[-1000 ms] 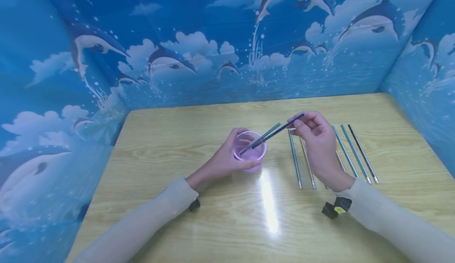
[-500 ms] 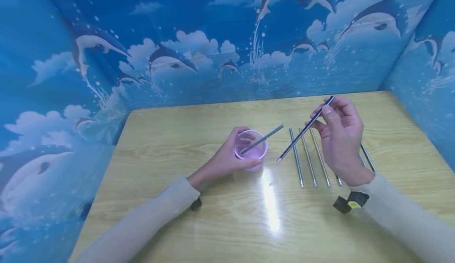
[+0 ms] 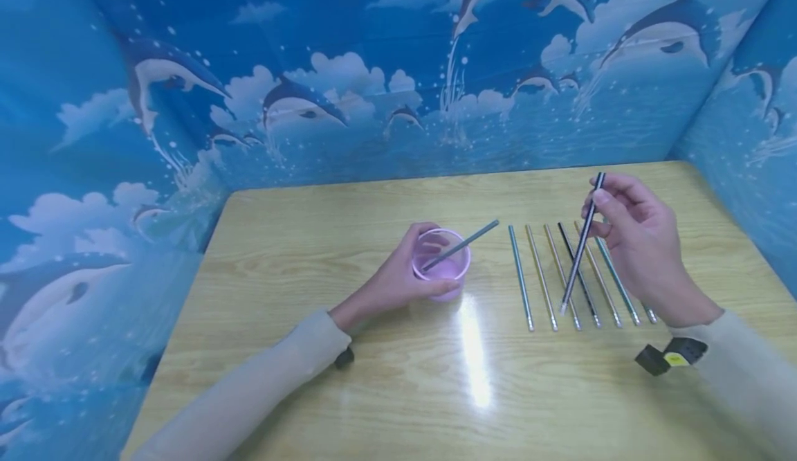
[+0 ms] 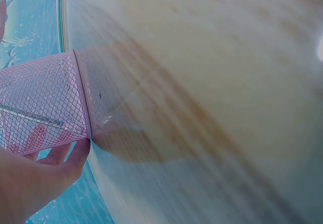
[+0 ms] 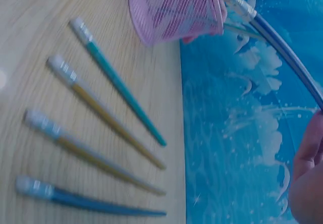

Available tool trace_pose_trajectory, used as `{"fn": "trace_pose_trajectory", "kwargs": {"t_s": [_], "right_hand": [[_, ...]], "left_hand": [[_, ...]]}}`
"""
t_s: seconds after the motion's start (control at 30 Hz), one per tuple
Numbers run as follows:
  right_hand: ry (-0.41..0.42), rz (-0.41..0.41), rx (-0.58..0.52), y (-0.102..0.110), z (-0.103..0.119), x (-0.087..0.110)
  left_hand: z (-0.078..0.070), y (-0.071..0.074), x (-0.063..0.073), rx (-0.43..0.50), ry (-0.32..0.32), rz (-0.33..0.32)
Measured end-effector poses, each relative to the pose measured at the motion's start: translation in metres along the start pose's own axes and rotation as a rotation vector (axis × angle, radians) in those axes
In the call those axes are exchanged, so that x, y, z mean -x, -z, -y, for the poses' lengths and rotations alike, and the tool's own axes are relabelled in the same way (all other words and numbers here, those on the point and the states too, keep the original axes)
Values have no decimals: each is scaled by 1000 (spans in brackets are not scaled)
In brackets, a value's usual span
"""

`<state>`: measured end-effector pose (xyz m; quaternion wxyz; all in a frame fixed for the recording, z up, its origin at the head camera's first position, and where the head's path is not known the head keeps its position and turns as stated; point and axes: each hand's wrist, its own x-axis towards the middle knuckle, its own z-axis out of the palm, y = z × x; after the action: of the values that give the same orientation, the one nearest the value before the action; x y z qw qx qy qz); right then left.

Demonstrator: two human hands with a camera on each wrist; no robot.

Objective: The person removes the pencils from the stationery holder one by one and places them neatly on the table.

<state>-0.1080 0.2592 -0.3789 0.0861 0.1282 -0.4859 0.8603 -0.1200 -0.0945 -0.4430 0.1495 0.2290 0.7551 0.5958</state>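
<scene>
My left hand (image 3: 398,270) grips a pink mesh pencil cup (image 3: 445,294), thumb on the near side and fingers around the far side. One greenish pencil (image 3: 476,234) leans in the cup, its upper end sticking out to the right. In my right hand (image 3: 647,250), thumb and fingers pinch a dark striped pencil (image 3: 580,253) near its upper end. Its white eraser end points down over the row of pencils; the right wrist view shows that eraser (image 5: 237,2) off the table. Below, several pencils (image 3: 521,277) lie side by side, erasers toward me.
The wooden table (image 3: 299,253) has a bright light reflection in front of the cup. Blue dolphin-printed sheets (image 3: 349,136) stand at its back and sides. The right hand covers part of the rightmost pencils.
The right hand has drawn the dark striped pencil out of the cup and carried it right, over the row, turning it steeper. My left hand stays on the cup.
</scene>
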Motion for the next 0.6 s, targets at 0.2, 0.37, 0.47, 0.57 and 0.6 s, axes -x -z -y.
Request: {"fn": "trace_pose_trajectory", "kwargs": {"t_s": [0.2,0.37,0.47,0.57,0.6], "right_hand": [[-117,-73,162,32,9,-1],[-217,-109,311,61,17,-1],[-246,-108,373,77,21,0],[-259,-98,411,92,25,0],[-261,-93,424,97,26,0]], "left_hand": [[0,-1,0,-6,2,-2],[-1,-1,0,-7,-1,-7],[0,-1,0,-11,-6,-10],[0,-2,0,-12,-8,-10],[-1,-2,0,-12,-10,-9]]}}
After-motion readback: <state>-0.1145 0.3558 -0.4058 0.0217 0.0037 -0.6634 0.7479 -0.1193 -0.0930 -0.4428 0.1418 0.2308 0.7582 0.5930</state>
